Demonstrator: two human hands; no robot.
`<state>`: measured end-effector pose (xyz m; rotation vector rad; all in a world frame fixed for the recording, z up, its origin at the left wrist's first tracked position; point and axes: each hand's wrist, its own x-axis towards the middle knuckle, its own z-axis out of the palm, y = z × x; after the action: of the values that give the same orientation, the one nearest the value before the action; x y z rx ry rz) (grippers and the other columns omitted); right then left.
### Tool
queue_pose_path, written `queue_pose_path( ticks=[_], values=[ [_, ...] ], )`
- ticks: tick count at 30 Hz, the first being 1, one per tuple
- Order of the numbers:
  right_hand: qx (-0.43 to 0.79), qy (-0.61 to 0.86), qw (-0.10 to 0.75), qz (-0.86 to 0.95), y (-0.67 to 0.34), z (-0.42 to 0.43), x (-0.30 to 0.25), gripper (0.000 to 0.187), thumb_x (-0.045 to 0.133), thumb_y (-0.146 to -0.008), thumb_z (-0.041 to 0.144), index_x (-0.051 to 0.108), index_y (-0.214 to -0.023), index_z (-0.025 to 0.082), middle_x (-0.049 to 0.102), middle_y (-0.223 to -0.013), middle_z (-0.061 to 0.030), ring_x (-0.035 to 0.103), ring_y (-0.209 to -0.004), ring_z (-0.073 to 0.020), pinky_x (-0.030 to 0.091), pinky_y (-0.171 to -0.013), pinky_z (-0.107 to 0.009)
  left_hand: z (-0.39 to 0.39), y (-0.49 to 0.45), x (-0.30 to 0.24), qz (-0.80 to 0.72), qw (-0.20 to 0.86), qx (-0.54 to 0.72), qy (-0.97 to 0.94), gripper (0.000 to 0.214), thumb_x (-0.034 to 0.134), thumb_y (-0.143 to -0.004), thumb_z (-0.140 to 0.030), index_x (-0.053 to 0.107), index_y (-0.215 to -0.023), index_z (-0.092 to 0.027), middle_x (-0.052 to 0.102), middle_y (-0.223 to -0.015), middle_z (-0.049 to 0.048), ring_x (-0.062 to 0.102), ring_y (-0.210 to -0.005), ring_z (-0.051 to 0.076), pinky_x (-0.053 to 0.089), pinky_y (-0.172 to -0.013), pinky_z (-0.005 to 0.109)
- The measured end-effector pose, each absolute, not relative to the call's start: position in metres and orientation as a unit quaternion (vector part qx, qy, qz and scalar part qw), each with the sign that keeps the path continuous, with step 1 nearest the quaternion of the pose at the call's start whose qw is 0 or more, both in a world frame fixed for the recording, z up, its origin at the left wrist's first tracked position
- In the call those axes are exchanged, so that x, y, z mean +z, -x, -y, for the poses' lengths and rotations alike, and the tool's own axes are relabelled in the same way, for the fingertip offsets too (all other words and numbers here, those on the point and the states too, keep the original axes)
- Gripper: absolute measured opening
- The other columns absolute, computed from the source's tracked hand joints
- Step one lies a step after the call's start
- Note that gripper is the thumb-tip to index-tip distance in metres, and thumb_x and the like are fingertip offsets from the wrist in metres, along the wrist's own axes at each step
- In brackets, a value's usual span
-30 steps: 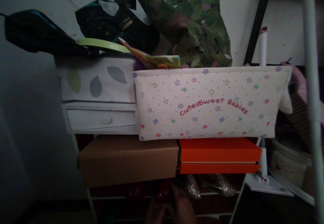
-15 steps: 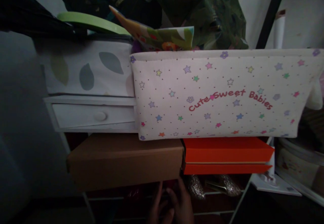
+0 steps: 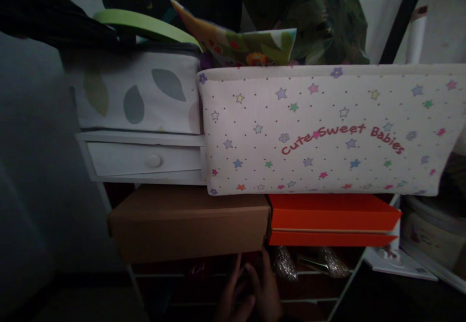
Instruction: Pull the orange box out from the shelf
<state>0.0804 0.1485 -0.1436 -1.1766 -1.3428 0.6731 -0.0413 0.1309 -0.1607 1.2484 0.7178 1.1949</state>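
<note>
dim, shadowed corner with a plain pale plastered wall (image 3: pixel 29 132) behind and to the left. white metal-wire shelving rack (image 3: pixel 135 283) against it, crowded with boxes. small white wooden drawer unit with a round knob (image 3: pixel 145 159) on the upper level. slanting black metal post (image 3: pixel 400 18) at upper right against a lighter wall. dark floor (image 3: pixel 73 307) below, barely lit.

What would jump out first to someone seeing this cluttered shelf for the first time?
The long white fabric bin with coloured stars and red lettering, filling the middle and right. Directly under it sits a bright orange box, beside a brown cardboard box on its left. At the dark bottom edge, two hands reach under those boxes, near glittery shoes.
</note>
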Motion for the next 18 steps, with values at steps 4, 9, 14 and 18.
queue_pose_path(
  ticks=[4, 9, 14, 18],
  values=[
    [0.269, 0.515, 0.54, 0.609, -0.079, -0.14, -0.13, 0.063, 0.041, -0.094, 0.037, 0.014, -0.148, 0.02, 0.045, -0.141, -0.0138, 0.047, -0.128, -0.0219, 0.042, -0.105, -0.038, -0.124, 0.043, -0.152, -0.329, 0.496, 0.547, -0.589, 0.077, 0.056, -0.08, -0.056, 0.032, -0.145, -0.021, 0.032, -0.151, 0.0143, 0.039, -0.134, 0.029, 0.041, -0.104, 0.04],
    [0.08, 0.573, 0.544, 0.608, -0.075, -0.126, -0.126, 0.051, 0.044, -0.091, 0.034, 0.033, -0.138, 0.016, 0.05, -0.129, -0.0186, 0.05, -0.122, -0.0293, 0.045, -0.1, -0.048, -0.119, 0.07, -0.127, -0.475, 0.273, 0.593, -0.59, 0.04, 0.053, -0.085, -0.04, 0.059, -0.12, -0.02, 0.056, -0.124, 0.0147, 0.06, -0.099, 0.024, 0.048, -0.088, 0.04],
    [0.051, 0.563, 0.516, 0.644, -0.052, -0.117, -0.155, 0.025, 0.046, -0.09, 0.028, 0.057, -0.112, 0.024, 0.06, -0.117, -0.0111, 0.054, -0.117, -0.027, 0.048, -0.097, -0.042, -0.129, 0.111, -0.126, -0.603, 0.189, 0.67, -0.39, 0.042, 0.06, -0.077, -0.043, 0.054, -0.109, -0.017, 0.054, -0.108, 0.0115, 0.056, -0.092, 0.026, 0.048, -0.085, 0.047],
    [0.126, 0.497, 0.458, 0.727, -0.027, -0.117, -0.165, 0.053, 0.049, -0.079, 0.015, 0.05, -0.132, 0.024, 0.049, -0.137, -0.0092, 0.047, -0.127, -0.0248, 0.043, -0.104, -0.039, -0.137, 0.12, -0.135, -0.635, 0.22, 0.674, -0.306, 0.05, 0.061, -0.076, -0.043, 0.05, -0.117, -0.018, 0.054, -0.114, 0.0124, 0.057, -0.101, 0.028, 0.047, -0.091, 0.051]
  ],
)
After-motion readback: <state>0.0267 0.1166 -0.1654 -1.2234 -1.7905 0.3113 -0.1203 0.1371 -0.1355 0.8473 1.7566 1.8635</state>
